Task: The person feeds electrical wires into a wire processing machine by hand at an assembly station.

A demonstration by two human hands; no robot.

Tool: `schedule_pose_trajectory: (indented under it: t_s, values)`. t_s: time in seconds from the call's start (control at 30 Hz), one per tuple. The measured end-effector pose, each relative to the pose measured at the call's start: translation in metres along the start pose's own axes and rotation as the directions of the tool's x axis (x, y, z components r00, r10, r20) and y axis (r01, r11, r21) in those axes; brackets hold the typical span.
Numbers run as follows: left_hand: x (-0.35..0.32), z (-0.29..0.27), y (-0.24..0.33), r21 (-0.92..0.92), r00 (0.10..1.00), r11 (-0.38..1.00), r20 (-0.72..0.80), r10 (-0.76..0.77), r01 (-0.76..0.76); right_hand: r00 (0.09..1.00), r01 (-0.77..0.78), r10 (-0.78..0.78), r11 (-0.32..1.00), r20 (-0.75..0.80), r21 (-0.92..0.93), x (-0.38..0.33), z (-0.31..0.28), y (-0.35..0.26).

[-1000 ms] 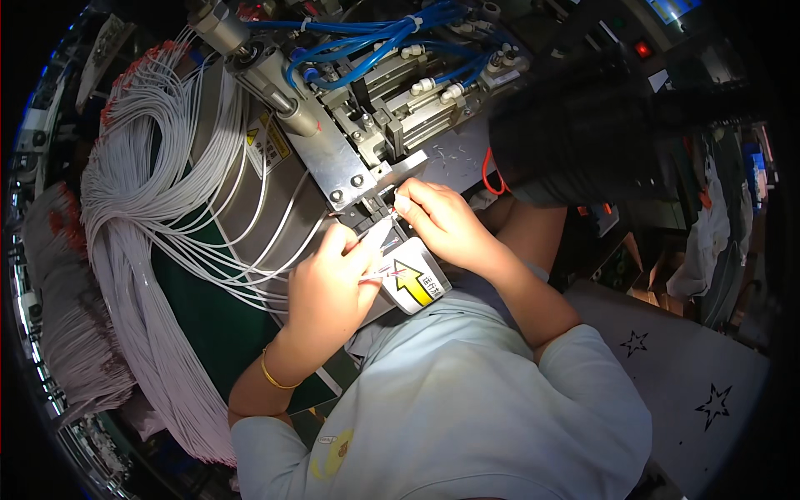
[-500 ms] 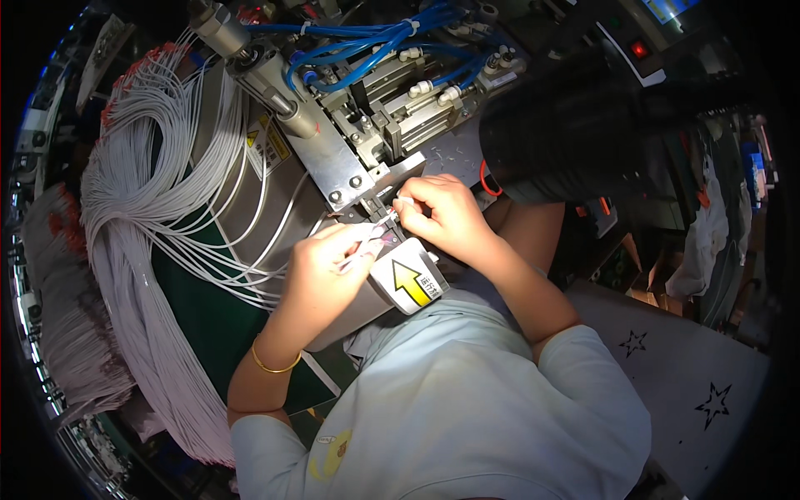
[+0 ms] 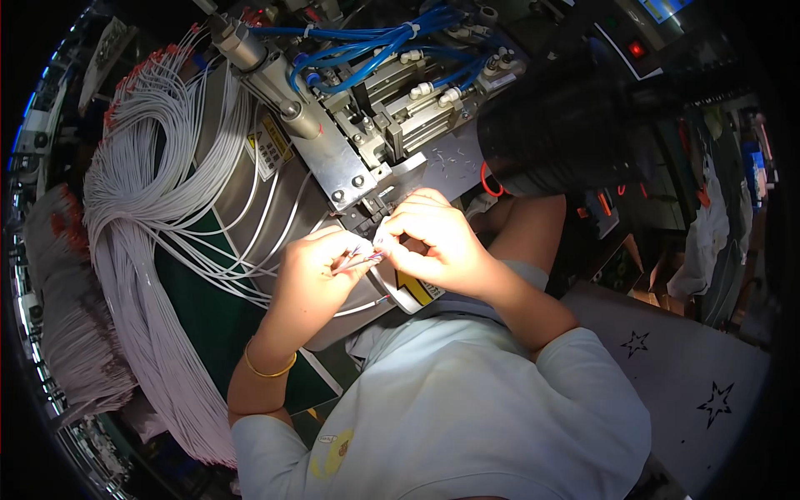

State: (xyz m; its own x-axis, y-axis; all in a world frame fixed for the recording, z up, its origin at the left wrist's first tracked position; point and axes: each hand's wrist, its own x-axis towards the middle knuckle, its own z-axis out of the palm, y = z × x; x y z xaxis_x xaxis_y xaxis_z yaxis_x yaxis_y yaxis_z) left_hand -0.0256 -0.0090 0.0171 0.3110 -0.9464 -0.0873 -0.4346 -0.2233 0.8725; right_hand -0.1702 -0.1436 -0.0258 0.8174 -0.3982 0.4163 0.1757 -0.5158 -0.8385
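Observation:
My left hand [image 3: 318,271] pinches a few thin white wires [image 3: 357,260] by their ends, just below the front of a metal machine [image 3: 350,158]. My right hand [image 3: 433,237] meets it from the right, with its fingertips closed on the same wire ends. The wires trail left over a curved metal plate [image 3: 242,200] to a large bundle of white wires [image 3: 133,250]. Under my right hand a yellow arrow label [image 3: 410,287] shows on the plate's edge. A gold bangle [image 3: 268,371] circles my left wrist.
Blue air hoses [image 3: 367,50] and pneumatic cylinders top the machine. A black housing [image 3: 567,125] with a red lamp [image 3: 637,50] stands at the right. More wire bundles [image 3: 75,333] hang at the left. A grey cloth with black stars [image 3: 692,392] lies at the lower right.
Both hands have drawn back slightly from the machine's opening and come together on the wire ends. The arrow label is now mostly covered by my right hand.

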Motion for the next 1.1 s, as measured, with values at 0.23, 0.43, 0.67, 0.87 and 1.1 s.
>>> schedule_pose_trajectory:
  t_s: [0.23,0.43,0.67,0.87,1.1]
  values:
    - [-0.002,0.004,0.004,-0.119,0.995,0.989,-0.027,-0.094,0.090,0.990,-0.141,0.141,0.973,0.013,0.185,0.000,0.000,-0.004]
    - [-0.002,0.001,-0.002,-0.475,0.964,0.839,0.165,-0.210,0.264,0.961,-0.275,0.269,0.886,0.069,0.374,-0.002,-0.005,-0.011]
    - [-0.001,0.001,-0.007,-0.098,0.998,0.995,0.062,0.020,-0.014,0.995,-0.097,0.097,0.993,-0.005,0.073,-0.001,0.002,-0.004]
    - [-0.001,0.002,-0.006,-0.016,0.997,1.000,0.079,0.011,-0.009,0.999,0.012,-0.007,0.994,0.046,-0.112,-0.001,-0.003,-0.006]
    - [0.000,0.005,0.002,-0.279,0.995,0.955,0.036,-0.090,0.097,0.998,-0.022,0.021,1.000,-0.060,-0.021,0.002,0.003,-0.004]
